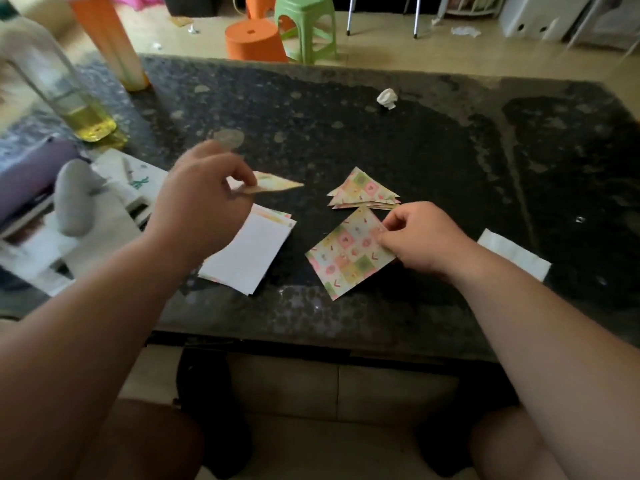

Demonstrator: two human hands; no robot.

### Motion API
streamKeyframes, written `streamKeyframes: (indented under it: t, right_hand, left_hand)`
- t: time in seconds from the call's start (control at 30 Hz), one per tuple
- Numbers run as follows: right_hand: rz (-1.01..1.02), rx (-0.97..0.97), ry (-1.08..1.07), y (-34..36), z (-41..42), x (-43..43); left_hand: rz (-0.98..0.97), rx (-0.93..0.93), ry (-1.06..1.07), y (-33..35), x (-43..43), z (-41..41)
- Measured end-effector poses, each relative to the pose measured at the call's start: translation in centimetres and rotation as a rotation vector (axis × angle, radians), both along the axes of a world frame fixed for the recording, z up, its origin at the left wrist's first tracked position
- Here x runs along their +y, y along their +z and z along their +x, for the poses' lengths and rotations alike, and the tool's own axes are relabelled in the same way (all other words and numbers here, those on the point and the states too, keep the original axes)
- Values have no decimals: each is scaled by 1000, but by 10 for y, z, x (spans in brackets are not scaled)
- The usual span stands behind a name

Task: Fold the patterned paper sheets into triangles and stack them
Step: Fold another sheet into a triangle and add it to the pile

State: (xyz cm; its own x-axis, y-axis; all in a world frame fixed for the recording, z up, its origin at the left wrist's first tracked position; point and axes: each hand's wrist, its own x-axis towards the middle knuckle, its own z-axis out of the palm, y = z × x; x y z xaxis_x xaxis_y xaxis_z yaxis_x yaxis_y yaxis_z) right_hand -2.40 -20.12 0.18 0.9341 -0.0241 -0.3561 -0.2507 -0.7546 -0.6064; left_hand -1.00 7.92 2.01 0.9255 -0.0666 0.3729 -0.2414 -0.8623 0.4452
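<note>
Dark speckled stone tops the bench, with an orange stool and a green stool on the tiled floor beyond. The left hand pinches a folded triangle between thumb and fingertips, near the far end of a pile of sheets lying white side up. The right hand, fingers curled, pinches the right corner of a patterned square sheet that lies flat like a diamond. Just beyond it sits the stack of folded triangles. A crumpled paper ball lies farther back, a bottle of yellow liquid stands far left, and a white slip lies at right.
</note>
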Motion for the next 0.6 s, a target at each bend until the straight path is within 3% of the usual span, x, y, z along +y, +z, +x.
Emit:
streamKeyframes:
  t: [0.13, 0.3, 0.4, 0.5, 0.6]
  right_hand:
    - [-27, 13, 23, -1, 2, 9]
    - [-44, -6, 35, -2, 2, 24]
    - [-48, -20, 46, -3, 1, 28]
    - [-38, -20, 50, -3, -2, 27]
    - [-23, -23, 41, -3, -6, 19]
  left_hand:
    - [177, 134, -125, -33, 13, -28]
    - [357, 584, -204, -39, 16, -42]
    - [415, 600, -196, -30, 12, -41]
    - [212, 485, -145, -29, -6, -38]
    - [21, 496, -164, -37, -36, -36]
